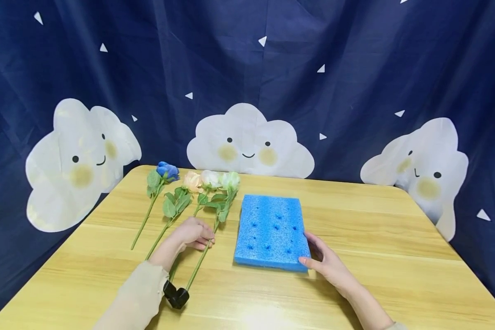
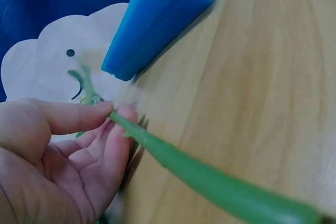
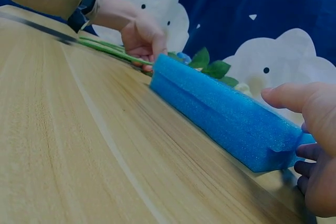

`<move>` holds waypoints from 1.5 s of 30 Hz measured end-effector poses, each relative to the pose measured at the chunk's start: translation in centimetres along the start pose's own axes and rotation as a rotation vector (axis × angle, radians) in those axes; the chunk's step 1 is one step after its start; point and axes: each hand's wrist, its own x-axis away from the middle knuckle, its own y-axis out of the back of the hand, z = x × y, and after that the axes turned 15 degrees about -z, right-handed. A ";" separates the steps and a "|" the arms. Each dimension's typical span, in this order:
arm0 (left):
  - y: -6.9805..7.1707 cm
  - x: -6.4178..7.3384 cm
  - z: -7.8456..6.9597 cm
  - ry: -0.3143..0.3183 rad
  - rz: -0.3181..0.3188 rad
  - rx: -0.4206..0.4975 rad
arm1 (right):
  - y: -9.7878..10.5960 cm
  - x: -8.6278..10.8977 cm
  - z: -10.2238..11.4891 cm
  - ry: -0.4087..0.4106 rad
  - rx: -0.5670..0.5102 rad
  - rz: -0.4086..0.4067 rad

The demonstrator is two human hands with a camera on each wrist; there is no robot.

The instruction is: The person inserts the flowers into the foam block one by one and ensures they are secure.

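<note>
My left hand (image 1: 195,233) pinches the green stem (image 2: 194,177) of an artificial rose with a pale green-white head (image 1: 230,181), between thumb and fingertips. The stem lies slantwise, its lower end toward the front edge. To its right, a flat blue foam block (image 1: 268,229) with several small holes in its top rests on the table. My right hand (image 1: 329,262) holds that block at its right edge, thumb at the near corner and fingers along the side. In the right wrist view, the fingertips (image 3: 305,169) are partly hidden in shadow beside the foam.
Left of the held stem lie a white rose (image 1: 211,178), a peach rose (image 1: 193,182) and a blue rose (image 1: 167,171). A black wrist device (image 1: 176,294) sits at the left sleeve. A dark blue curtain (image 1: 231,55) with clouds hangs behind the wooden table (image 1: 375,238).
</note>
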 end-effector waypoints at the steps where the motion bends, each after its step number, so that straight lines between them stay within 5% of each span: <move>1: 0.0 0.0 0.0 -0.001 0.008 -0.004 | 0.0 0.0 0.0 0.001 0.001 -0.003; 6: -0.1 0.0 -0.2 -0.016 0.056 -0.013 | 0.1 0.0 0.0 0.002 0.003 -0.012; 12: 0.2 0.0 -0.7 -0.071 0.093 0.092 | 0.2 0.1 0.0 -0.001 0.013 -0.009; 26: 0.8 0.9 -4.7 -0.326 -0.018 0.269 | -0.1 0.2 -0.2 0.029 0.025 0.005; 45: -1.2 -0.1 -9.9 -0.489 -0.043 0.232 | -0.2 0.4 -0.1 0.041 0.082 -0.010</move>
